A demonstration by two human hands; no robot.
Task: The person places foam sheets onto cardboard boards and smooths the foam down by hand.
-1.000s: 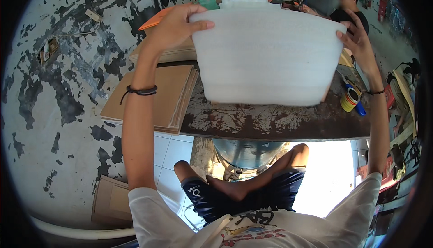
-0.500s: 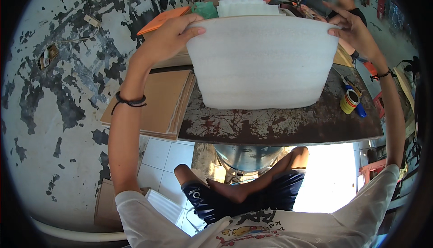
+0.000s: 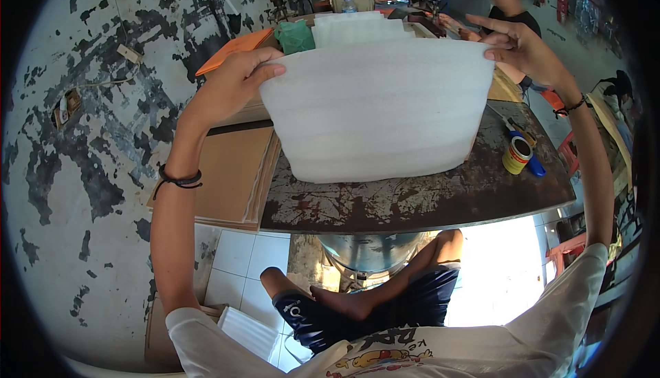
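Two upper corners of a white foam sheet (image 3: 378, 113) are pinched, one by the left hand (image 3: 240, 81), one by the right hand (image 3: 528, 51), thumbs in front; it hangs between the fingers, over the table (image 3: 344, 209). The step looks like holding it spread; a next move would call for even grip. Below the right fingers stands an open can (image 3: 514, 159), dark inside, contents unclear; beyond both hands, a bottle (image 3: 349, 6), fill unclear.

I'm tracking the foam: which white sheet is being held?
The broad front sheet, pinched at its upper corners by the left hand and right hand; the sheets behind are untouched.
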